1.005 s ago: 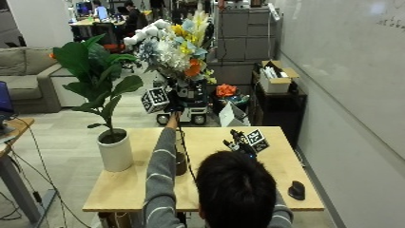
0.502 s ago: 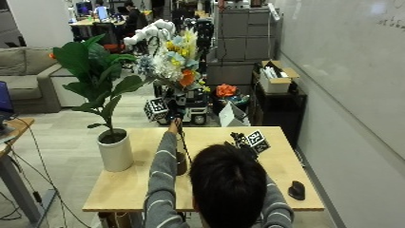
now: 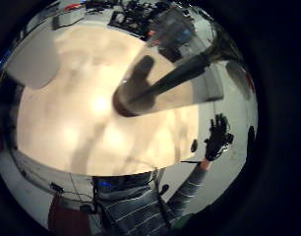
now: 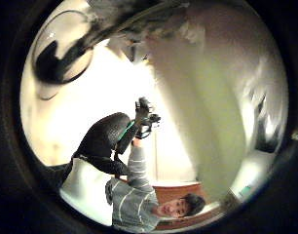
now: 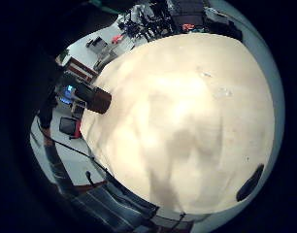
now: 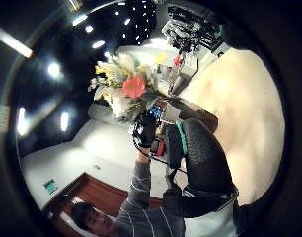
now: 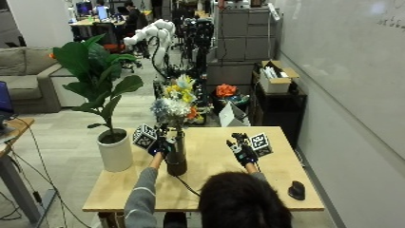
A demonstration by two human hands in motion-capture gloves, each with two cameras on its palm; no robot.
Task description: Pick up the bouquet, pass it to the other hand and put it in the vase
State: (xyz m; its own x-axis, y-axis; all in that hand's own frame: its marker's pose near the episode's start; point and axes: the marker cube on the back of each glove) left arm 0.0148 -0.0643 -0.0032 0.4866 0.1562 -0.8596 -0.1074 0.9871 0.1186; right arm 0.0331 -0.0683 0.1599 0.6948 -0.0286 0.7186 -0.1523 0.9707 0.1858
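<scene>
Nearest the person, a dark computer mouse (image 7: 296, 190) lies on the wooden table (image 7: 265, 190) close to its front right corner, well apart from everything else.

Further up the table, left of centre, stands the vase (image 7: 176, 159), clear above and dark at its base. The bouquet (image 7: 176, 102) is in it: the stems run down inside the glass, and the left little finger side palm view shows a dark stem (image 3: 175, 78) reaching toward the vase's bottom. The flower heads, yellow, white, bluish and orange, rise well above the rim.

The left hand (image 7: 159, 144) is at the vase's left side, just below the flowers, its forearm in a grey striped sleeve (image 7: 142, 190) stretched forward over the table. Its fingers seem to be at the stems near the rim, but whether they clasp them cannot be made out.

The right hand (image 7: 242, 149) is raised over the right half of the table, well apart from the vase, fingers straight and spread, holding nothing.

At the table's left edge, beside the vase, a white pot (image 7: 116, 152) holds a tall plant with broad green leaves (image 7: 95, 71).

Beyond the table, an open cardboard box (image 7: 273, 80) with items inside sits on a dark cabinet (image 7: 278, 107).
</scene>
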